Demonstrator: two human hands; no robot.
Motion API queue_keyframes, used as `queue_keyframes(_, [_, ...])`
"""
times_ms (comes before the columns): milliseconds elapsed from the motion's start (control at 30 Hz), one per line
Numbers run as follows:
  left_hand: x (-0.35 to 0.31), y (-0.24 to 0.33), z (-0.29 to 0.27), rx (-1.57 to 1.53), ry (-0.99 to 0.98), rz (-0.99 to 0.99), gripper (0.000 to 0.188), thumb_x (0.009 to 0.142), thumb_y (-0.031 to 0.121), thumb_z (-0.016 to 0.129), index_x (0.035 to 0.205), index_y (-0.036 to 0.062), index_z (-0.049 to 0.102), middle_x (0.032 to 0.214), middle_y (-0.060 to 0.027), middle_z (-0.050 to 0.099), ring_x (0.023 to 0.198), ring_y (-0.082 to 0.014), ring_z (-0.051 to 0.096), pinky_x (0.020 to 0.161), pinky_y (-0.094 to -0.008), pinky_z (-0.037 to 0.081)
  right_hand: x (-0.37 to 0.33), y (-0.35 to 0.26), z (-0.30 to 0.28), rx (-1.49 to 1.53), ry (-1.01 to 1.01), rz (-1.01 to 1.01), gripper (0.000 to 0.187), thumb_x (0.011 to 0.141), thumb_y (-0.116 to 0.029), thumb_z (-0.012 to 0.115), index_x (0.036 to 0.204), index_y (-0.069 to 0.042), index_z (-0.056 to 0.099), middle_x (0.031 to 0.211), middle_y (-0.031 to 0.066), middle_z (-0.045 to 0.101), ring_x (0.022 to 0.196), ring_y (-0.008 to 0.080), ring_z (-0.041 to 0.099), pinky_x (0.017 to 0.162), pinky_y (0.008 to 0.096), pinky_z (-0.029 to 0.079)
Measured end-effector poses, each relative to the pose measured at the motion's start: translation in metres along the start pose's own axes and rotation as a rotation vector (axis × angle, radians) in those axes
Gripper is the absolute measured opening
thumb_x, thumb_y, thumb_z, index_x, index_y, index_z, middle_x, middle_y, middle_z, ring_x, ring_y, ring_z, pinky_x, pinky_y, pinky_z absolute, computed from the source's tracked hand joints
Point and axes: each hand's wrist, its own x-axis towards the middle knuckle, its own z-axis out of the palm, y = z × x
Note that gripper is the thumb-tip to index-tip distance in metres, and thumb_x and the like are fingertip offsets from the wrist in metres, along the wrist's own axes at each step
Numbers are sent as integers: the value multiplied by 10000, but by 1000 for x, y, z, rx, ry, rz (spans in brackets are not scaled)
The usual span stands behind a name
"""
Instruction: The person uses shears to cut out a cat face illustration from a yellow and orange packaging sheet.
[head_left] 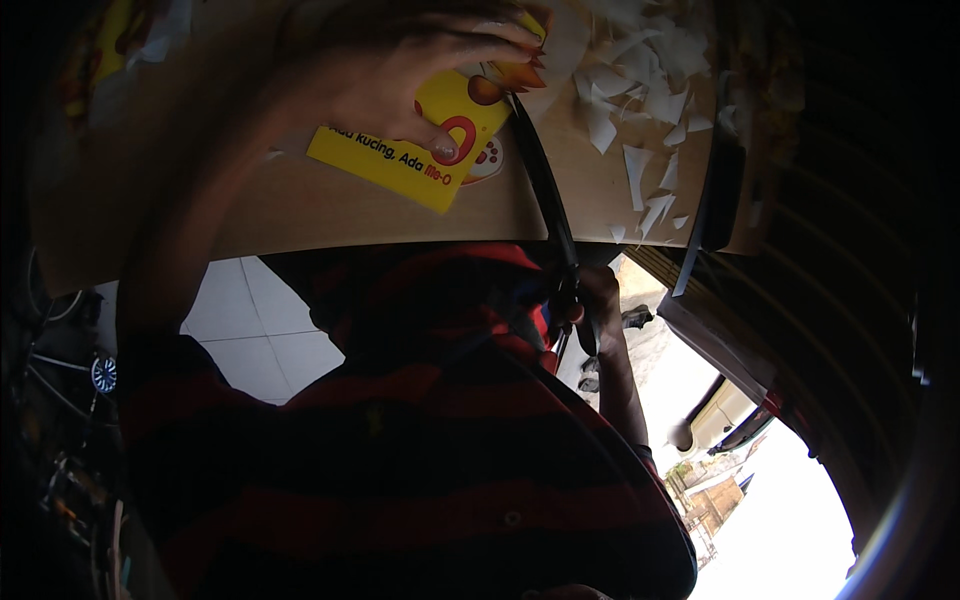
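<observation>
My left hand (pixel 385 90) reaches across the table and grips a yellow printed sheet (pixel 400 180), thumb on its face and fingers along the far edge. The sheet carries red, orange and brown printing, with a jagged orange edge and a white paw-shaped part at the right. Low at the table's front edge, my right hand (pixel 598 290) is closed around the dark handles of what look like long scissors (pixel 540 175). Their black blades point away from me, with the tip touching or close to the sheet's right edge. Shadow hides the finer detail.
Many white paper scraps (pixel 650 80) litter the table (pixel 270 215) to the right. A dark strip-like object (pixel 722 185) lies at the table's right side. More yellow printed material (pixel 110 45) is at the far left. Bicycle parts (pixel 75 375) stand by the tiled floor (pixel 255 320).
</observation>
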Motion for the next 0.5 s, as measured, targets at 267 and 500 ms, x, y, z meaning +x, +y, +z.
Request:
queue_keyframes(267, [1,-8,2,-186,-35,35,547,817,268,696,1301,70,537,1415,-146,456,1340,-271,393,1151,-414,277,3,7,-18,-29,-56,27,444,736,-325,803,985,-4,624,654,53,615,539,99,611,478,234,447])
queue_keyframes(500, [3,-16,15,159,140,170,600,771,322,747,1252,24,549,1459,-158,392,1371,-287,349,1171,-421,241,5,9,-32,92,-180,24,530,720,-172,819,1163,6,588,768,83,638,611,153,674,553,251,546])
